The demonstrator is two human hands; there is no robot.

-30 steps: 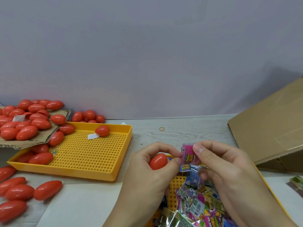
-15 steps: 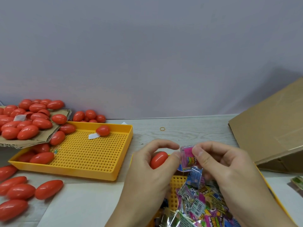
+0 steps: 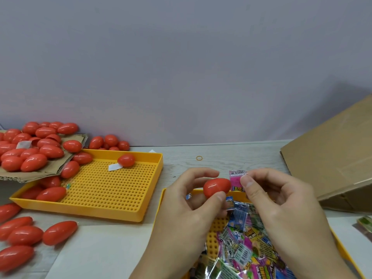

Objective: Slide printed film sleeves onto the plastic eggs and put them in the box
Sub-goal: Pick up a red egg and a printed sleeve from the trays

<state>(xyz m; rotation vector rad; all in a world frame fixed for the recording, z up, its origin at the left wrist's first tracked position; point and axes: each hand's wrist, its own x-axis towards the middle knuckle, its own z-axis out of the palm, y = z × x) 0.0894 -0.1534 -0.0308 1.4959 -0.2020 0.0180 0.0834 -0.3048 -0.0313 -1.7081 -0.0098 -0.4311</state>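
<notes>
the left hand (image 3: pixel 193 198) pinches a red egg (image 3: pixel 216 187) between thumb and fingers, its long axis lying left to right, the right tip touching the mouth of the pink sleeve (image 3: pixel 237 181). the right hand (image 3: pixel 271 196) pinches that sleeve just right of the egg. both are above the near tray (image 3: pixel 161 202) of sleeves; the cardboard box (image 3: pixel 330 158) lies to the right, nearer the right hand.

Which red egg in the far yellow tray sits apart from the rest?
The egg near the far tray's back rim, touching a white paper slip. The tray's other eggs cluster at its left end by the cardboard.
</notes>
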